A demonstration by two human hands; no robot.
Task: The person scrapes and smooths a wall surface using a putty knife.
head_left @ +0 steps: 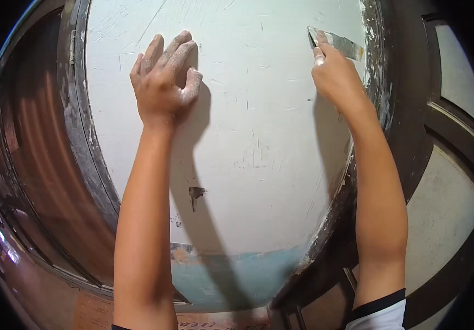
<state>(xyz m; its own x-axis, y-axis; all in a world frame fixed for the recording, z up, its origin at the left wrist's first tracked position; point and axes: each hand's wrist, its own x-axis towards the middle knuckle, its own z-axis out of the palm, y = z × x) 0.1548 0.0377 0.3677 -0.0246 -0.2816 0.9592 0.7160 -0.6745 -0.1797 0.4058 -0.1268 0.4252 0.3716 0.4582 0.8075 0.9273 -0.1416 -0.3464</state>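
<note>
A white-coated panel (253,115) with scratches and small dark marks fills the middle of the view. Against its upper left part rests my left hand (165,77), fingers spread and dusted with white powder. My right hand (333,69) is closed around a putty knife (348,46) at the panel's upper right, near the dark frame edge. White residue covers my right fingertips too. Much of the putty knife's handle is hidden by my fingers.
Dark, paint-flecked frame boards (379,66) border the panel. A bare blue-green strip (259,269) runs along its bottom, and a dark patch (196,195) shows above that. Reddish curtain-like folds (44,126) appear at left. Dark framing with pale panels (459,71) stands at right.
</note>
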